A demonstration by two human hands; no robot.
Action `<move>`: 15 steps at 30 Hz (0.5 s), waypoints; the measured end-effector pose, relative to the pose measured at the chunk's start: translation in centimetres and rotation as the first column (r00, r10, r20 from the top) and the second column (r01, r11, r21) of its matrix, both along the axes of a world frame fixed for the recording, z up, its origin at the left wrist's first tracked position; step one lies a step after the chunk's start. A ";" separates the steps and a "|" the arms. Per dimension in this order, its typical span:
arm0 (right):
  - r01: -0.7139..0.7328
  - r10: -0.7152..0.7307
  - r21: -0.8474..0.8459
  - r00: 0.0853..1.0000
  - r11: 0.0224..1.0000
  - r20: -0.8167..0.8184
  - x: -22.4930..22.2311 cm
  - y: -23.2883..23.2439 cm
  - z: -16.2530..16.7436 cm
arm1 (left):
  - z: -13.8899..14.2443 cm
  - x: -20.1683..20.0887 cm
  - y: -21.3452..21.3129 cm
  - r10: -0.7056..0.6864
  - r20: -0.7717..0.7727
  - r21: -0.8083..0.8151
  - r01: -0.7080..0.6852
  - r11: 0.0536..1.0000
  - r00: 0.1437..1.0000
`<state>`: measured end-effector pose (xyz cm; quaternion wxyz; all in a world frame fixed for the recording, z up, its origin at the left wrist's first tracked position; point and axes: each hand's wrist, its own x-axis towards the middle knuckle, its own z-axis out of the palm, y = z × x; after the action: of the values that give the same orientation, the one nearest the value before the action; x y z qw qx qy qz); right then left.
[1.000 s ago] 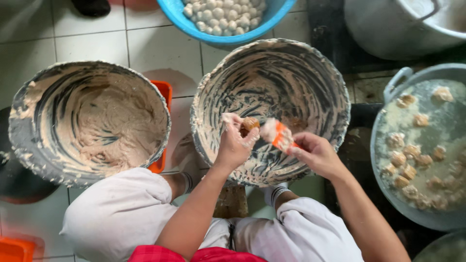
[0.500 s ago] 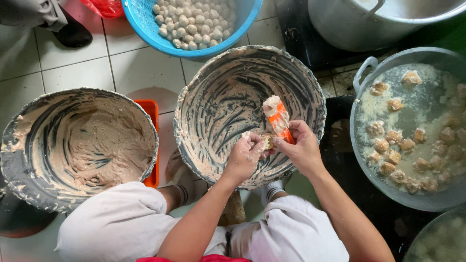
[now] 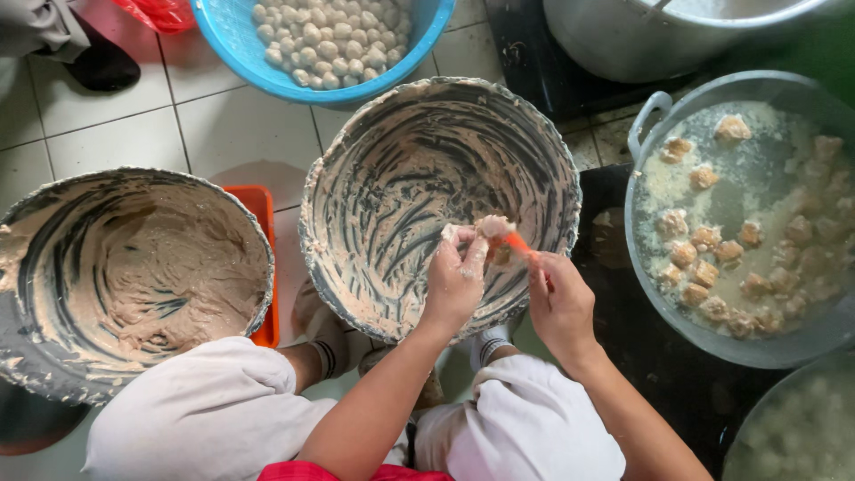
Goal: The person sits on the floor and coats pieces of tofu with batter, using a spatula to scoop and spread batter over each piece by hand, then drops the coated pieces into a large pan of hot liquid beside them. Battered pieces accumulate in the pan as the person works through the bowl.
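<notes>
Nearest to the camera are the person's knees in white cloth, and above them both hands meet over the near rim of the middle paste-smeared basin [image 3: 427,125]. The left hand [image 3: 456,278] is closed around a lump of pale paste [image 3: 450,233], which shows at the top of the fist. The right hand [image 3: 559,303] grips an orange-handled spoon [image 3: 508,239]. The spoon's long axis runs from this hand up and to the left, so its loaded tip lies just beside the lump, almost touching it. Farther right stands a grey pot of water [image 3: 650,116] with floating pieces. At the far edge is a blue tub [image 3: 233,44] of pale balls.
</notes>
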<state>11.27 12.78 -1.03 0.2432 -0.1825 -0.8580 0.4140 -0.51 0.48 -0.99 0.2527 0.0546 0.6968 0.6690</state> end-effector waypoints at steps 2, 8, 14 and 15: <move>-0.031 0.046 0.199 0.997 0.980 -0.067 0.1 0.0 1.1 | 0.1 0.3 0.3 -0.012 0.076 0.121 0.003 0.993 0.997; 0.015 0.003 0.530 0.999 0.848 -0.033 0.3 0.6 2.6 | -0.4 0.9 1.0 -0.063 0.382 0.454 -0.128 0.882 0.922; 0.027 -0.066 0.654 0.997 0.756 0.035 1.0 2.7 3.0 | -1.0 0.5 -0.3 -0.008 0.275 0.468 -0.127 0.875 0.961; 0.048 -0.060 0.633 0.998 0.773 -0.002 1.1 2.8 3.1 | -0.9 0.5 -0.6 0.023 0.125 0.394 -0.071 0.916 0.992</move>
<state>12.39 15.60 2.06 0.2942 -0.1185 -0.9438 0.0928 0.00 -0.11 -1.85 0.2609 0.0485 0.5312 0.8046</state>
